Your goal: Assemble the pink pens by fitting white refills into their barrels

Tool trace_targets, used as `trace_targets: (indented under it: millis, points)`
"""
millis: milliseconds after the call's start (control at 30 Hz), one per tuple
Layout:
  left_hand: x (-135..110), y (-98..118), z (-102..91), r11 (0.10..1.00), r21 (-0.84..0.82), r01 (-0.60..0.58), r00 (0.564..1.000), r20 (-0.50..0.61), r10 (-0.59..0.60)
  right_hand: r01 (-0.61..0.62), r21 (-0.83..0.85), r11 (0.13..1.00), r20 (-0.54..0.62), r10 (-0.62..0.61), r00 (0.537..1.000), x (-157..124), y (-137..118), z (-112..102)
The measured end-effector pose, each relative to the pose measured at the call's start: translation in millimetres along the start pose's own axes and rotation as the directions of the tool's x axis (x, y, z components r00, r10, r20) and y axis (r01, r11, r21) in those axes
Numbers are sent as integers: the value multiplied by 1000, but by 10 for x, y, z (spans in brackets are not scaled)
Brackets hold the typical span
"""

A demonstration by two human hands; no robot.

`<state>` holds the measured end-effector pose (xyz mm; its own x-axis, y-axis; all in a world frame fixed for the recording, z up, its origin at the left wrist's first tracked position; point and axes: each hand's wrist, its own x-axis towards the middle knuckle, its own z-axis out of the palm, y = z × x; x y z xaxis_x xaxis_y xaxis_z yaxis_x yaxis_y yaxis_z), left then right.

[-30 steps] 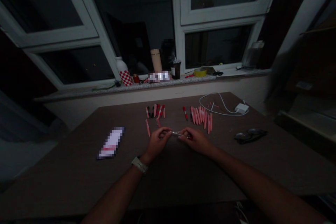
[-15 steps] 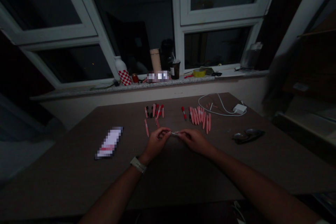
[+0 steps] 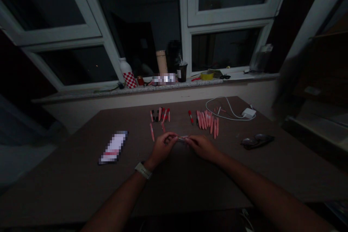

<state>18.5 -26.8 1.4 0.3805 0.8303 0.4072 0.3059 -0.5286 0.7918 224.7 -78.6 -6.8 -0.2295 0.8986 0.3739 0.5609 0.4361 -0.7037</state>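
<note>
A slim pen piece (image 3: 183, 138), pale pink with a shiny metal-looking section, sits level between both hands, just above the tabletop, with its ends hidden in the fingers; exact part can't be told at this size; left hand (image 3: 163, 148) is narrowly closed, fingers curled round one end; right hand (image 3: 202, 147) is pinched narrow on the other end; the two hands nearly touch, with only the short bare stretch of the piece showing between them; a pale watch (image 3: 143, 170) sits on the left wrist.

Just ahead of the hands lie two groups of pens on a brown tabletop (image 3: 67, 188); left group of pink and dark pens (image 3: 160, 115); two loose pink pens beside it, one long (image 3: 152, 132), one short (image 3: 163, 127); right group of pink pens (image 3: 206, 121), lying close side by side, with a red-tipped pen (image 3: 191, 117) just left of it.

Further right, a white power adapter (image 3: 248, 113) with its looped white cable (image 3: 225, 110); dark glasses (image 3: 257, 141) lie folded nearer the right edge; a pixelated packet (image 3: 112, 147) lies left of the hands; behind, on a stone windowsill (image 3: 108, 92), stand a red-checked white bottle (image 3: 127, 74), a dark cup (image 3: 182, 73) and a yellow tape roll (image 3: 207, 76).
</note>
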Motion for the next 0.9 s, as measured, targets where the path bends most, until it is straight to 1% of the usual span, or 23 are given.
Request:
trace_targets:
  millis: [33, 167, 300, 433, 600, 733, 767, 900]
  points:
    - [0, -2, 2, 1000, 2, -2, 1000, 1, 2, -2, 8, 1000, 0, 2, 1000, 1, 1, 1]
    - [-1, -21, 7, 1000, -8, -6, 1000, 5, 6, -12, -9, 1000, -59, 11, 998, 3, 14, 8]
    - [-5, -30, 9, 1000, -20, -3, 1000, 10, 3, -1, -24, 1000, -3, 1, 1000, 5, 22, 9]
    - [-8, -5, 6, 1000, -26, 2, 1000, 25, -1, -23, -17, 1000, -59, 22, 998, 2, 18, 8]
    - [-4, 7, 3, 1000, -13, -15, 999, 28, 15, 5, -26, 1000, 11, -5, 1000, 1, 9, 0]
    - [-3, -37, 9, 1000, -6, -11, 999, 33, 11, -24, -13, 1000, -69, 23, 997, -3, 8, -10]
    - [-4, -47, 11, 1000, -9, -10, 999, 33, 11, -20, -19, 1000, -70, 19, 997, -3, 10, -14]
    - [-7, -56, 20, 1000, -10, -4, 999, 34, 4, 4, -38, 999, 26, -3, 1000, 0, 14, -19]
